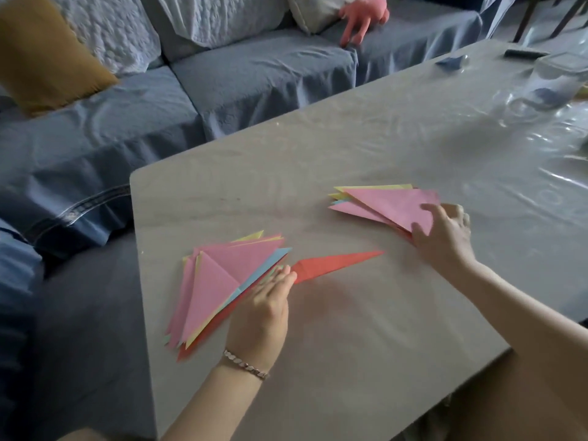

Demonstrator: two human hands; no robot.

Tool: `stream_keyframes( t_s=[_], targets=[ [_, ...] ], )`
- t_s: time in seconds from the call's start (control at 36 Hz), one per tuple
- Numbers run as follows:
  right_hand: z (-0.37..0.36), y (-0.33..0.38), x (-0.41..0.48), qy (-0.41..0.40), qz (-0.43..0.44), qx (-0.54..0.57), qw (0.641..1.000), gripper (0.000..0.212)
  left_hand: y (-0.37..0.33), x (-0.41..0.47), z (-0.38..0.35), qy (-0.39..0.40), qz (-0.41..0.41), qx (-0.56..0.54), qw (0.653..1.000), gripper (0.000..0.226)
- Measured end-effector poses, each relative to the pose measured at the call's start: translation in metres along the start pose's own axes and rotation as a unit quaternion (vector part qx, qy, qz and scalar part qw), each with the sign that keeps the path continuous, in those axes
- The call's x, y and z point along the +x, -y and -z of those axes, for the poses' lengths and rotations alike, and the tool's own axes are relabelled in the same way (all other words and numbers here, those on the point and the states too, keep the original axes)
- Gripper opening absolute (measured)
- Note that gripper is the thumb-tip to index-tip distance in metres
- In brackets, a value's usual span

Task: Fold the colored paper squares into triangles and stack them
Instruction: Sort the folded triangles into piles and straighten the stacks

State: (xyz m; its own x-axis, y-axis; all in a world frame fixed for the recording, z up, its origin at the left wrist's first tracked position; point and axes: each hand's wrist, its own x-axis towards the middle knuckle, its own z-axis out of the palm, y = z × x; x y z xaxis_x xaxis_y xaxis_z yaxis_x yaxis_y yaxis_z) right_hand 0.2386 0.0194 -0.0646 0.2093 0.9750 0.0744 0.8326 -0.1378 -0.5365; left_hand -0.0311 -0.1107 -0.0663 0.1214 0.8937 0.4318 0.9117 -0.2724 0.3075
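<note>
Red triangle [334,265] partly under left hand [264,310]; right hand [442,237] grips pink triangle [394,205].

There are two stacks of folded triangles: a first stack [216,281] at the left hand [261,310], a second stack [391,205] at the right hand [445,237] (sheets per stack cannot be counted). One loose red triangle [331,264] lies between the hands. One bracelet [245,364] circles the left wrist.
</note>
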Motion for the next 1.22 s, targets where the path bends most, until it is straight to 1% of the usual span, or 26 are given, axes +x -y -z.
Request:
stream_keyframes(
  t_s=[0.06, 0.08, 0.14, 0.19, 0.22, 0.28, 0.36, 0.42, 0.44, 0.56, 0.64, 0.67, 0.75, 0.78, 0.83, 0.86, 0.89, 0.94, 1.03, 1.22],
  targets=[
    [0.000, 0.005, -0.024, -0.002, 0.123, 0.056, 0.991, 0.035, -0.001, 0.002, -0.005, 0.015, -0.009, -0.011, 1.000, 0.043],
    [0.001, 0.008, -0.037, 0.017, 0.189, 0.079, 0.979, 0.037, -0.002, 0.003, -0.007, 0.019, -0.012, -0.015, 1.000, 0.043],
    [0.003, 0.012, -0.061, 0.085, 0.304, 0.093, 0.944, 0.049, -0.006, 0.006, -0.012, 0.017, -0.021, -0.019, 0.999, 0.043],
    [0.002, 0.013, -0.075, 0.115, 0.391, 0.048, 0.912, 0.055, -0.011, 0.009, -0.018, 0.006, -0.039, -0.020, 0.999, 0.042],
    [0.000, 0.012, -0.080, 0.110, 0.424, 0.022, 0.899, 0.053, -0.014, 0.010, -0.021, 0.005, -0.054, -0.019, 0.998, 0.041],
    [-0.010, 0.007, -0.086, 0.079, 0.458, -0.018, 0.885, 0.040, -0.015, 0.011, -0.027, 0.022, -0.099, -0.007, 0.995, 0.042],
    [-0.027, -0.004, -0.096, 0.035, 0.458, -0.057, 0.886, 0.018, -0.006, 0.002, -0.039, 0.073, -0.175, 0.019, 0.982, 0.046],
    [-0.034, -0.009, -0.103, 0.041, 0.450, -0.070, 0.889, 0.026, 0.002, -0.005, -0.045, 0.100, -0.188, 0.028, 0.977, 0.047],
    [-0.036, -0.011, -0.106, 0.044, 0.444, -0.080, 0.891, 0.030, 0.006, -0.009, -0.046, 0.108, -0.181, 0.027, 0.977, 0.048],
    [-0.040, -0.007, -0.116, 0.034, 0.400, -0.107, 0.910, 0.030, 0.008, -0.017, -0.042, 0.122, -0.148, 0.013, 0.981, 0.050],
    [-0.043, 0.002, -0.126, 0.026, 0.368, -0.124, 0.921, 0.038, 0.000, -0.019, -0.040, 0.149, -0.122, 0.019, 0.981, 0.052],
    [-0.045, 0.007, -0.129, 0.025, 0.367, -0.126, 0.921, 0.037, -0.004, -0.021, -0.040, 0.166, -0.116, 0.019, 0.979, 0.052],
    [-0.056, 0.016, -0.138, 0.022, 0.395, -0.111, 0.912, 0.025, -0.013, -0.027, -0.043, 0.215, -0.102, 0.039, 0.971, 0.050],
    [-0.060, 0.018, -0.141, 0.032, 0.393, -0.096, 0.914, 0.029, -0.015, -0.030, -0.043, 0.226, -0.092, 0.047, 0.969, 0.049],
    [-0.066, 0.020, -0.147, 0.068, 0.364, -0.072, 0.926, 0.052, -0.021, -0.035, -0.044, 0.241, -0.062, 0.061, 0.967, 0.048],
    [-0.068, 0.019, -0.149, 0.084, 0.354, -0.075, 0.928, 0.061, -0.024, -0.038, -0.044, 0.244, -0.043, 0.069, 0.966, 0.049],
    [-0.070, 0.018, -0.151, 0.100, 0.353, -0.086, 0.926, 0.064, -0.027, -0.041, -0.045, 0.248, -0.022, 0.077, 0.965, 0.050],
    [-0.070, 0.016, -0.154, 0.127, 0.354, -0.120, 0.919, 0.064, -0.034, -0.046, -0.047, 0.251, 0.013, 0.094, 0.963, 0.053],
    [-0.066, 0.017, -0.155, 0.150, 0.343, -0.159, 0.913, 0.064, -0.041, -0.051, -0.049, 0.250, 0.039, 0.100, 0.962, 0.059],
    [-0.047, 0.007, -0.151, 0.142, 0.315, -0.194, 0.918, 0.069, -0.024, -0.057, -0.039, 0.258, 0.059, 0.113, 0.958, 0.064]
  ],
)
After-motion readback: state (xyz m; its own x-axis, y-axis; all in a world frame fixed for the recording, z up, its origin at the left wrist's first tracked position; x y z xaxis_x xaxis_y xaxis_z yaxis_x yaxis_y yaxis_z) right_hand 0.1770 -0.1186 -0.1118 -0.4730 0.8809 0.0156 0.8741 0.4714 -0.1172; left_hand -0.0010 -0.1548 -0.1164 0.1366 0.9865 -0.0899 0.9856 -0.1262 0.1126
